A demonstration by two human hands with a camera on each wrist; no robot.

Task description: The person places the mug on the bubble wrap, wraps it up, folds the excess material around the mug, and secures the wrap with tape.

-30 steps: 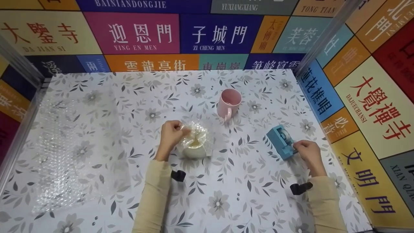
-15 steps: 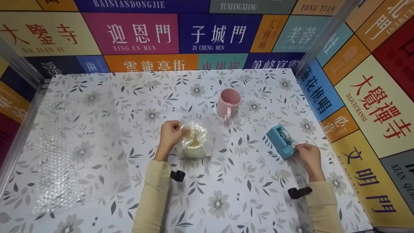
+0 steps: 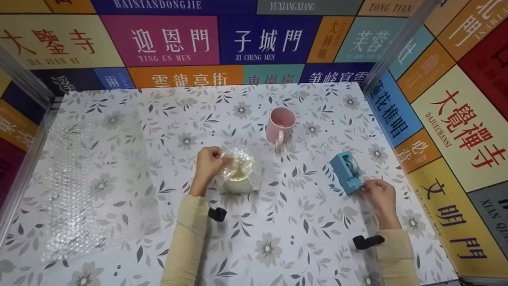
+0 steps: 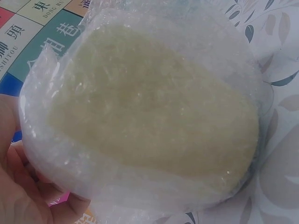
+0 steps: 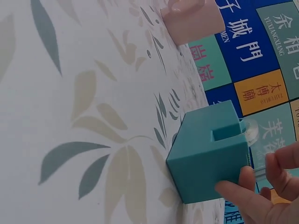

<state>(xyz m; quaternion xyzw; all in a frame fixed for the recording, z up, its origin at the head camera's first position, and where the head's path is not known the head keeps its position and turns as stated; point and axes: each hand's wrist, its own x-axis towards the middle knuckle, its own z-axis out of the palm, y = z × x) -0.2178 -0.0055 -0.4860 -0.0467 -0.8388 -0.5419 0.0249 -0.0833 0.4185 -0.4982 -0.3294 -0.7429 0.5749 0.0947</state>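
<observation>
My left hand (image 3: 208, 167) pinches the gathered top of the bubble wrap (image 3: 248, 161) around a pale yellow-green cup (image 3: 238, 186). The left wrist view shows the cup's side (image 4: 154, 112) blurred through the plastic, with the fingertips at the wrap's edge. At the right, my right hand (image 3: 380, 198) is at the front end of a blue tape dispenser (image 3: 342, 171). In the right wrist view a short strip of clear tape (image 5: 259, 174) is pinched between its fingers, with other fingertips against the dispenser's body.
A pink mug (image 3: 280, 126) stands behind the wrapped cup, handle toward me. Flat along the left side lies a large sheet of bubble wrap (image 3: 71, 198). Printed panels (image 3: 170, 41) wall the flower-patterned table (image 3: 293, 258) at the back and both sides.
My right hand has moved slightly toward me and to the right, and the tape dispenser has shifted a little rightward. The left hand stays at the wrapped cup.
</observation>
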